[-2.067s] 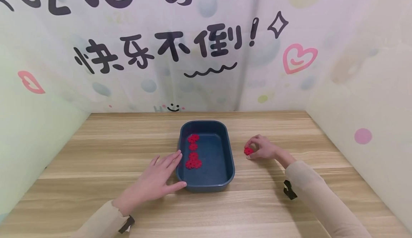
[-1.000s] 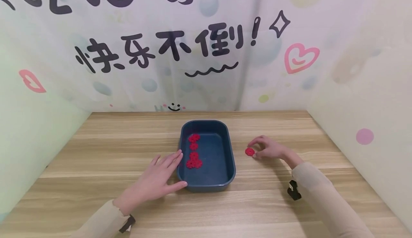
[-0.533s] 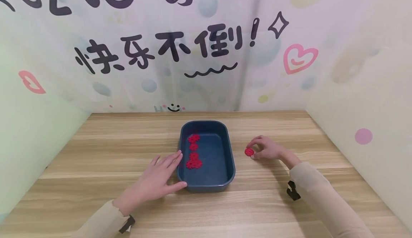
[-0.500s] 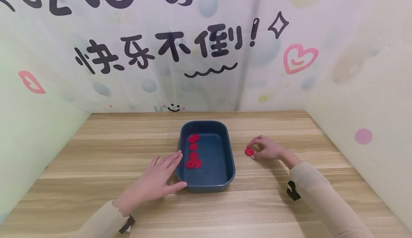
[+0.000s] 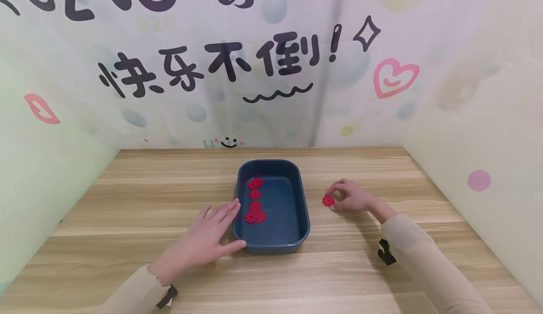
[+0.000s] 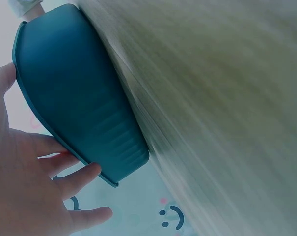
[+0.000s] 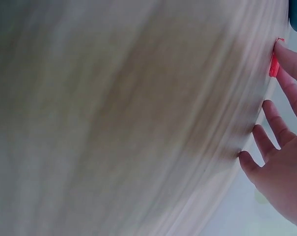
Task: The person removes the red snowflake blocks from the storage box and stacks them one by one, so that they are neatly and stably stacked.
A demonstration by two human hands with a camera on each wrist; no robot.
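To the right of the dark blue tray [image 5: 286, 229], a red flower-shaped plastic disc [image 5: 328, 201] is pinched between the thumb and index finger of my right hand [image 5: 353, 197]. In the right wrist view the disc [image 7: 274, 64] appears edge-on, close to the tabletop; the other fingers spread down towards the wood. My left hand [image 5: 203, 238] lies with extended fingers against the tray's left rim. The left wrist view shows that hand [image 6: 25, 182] alongside the tray's wall [image 6: 74, 88]. Several similar red discs [image 5: 255, 206] lie in a rough row along the tray's left side, some overlapping.
The tray stands on a wood-grain table [image 5: 271, 285]. A printed cloth [image 5: 271, 111] with black lettering hangs behind the table's far edge, and pale walls flank both sides. Each wrist carries a dark strap [image 5: 386, 252].
My right hand has shifted slightly right since the earliest frame, and its fingers have changed their hold on the red disc. My left hand, the tray and the discs inside stay put.
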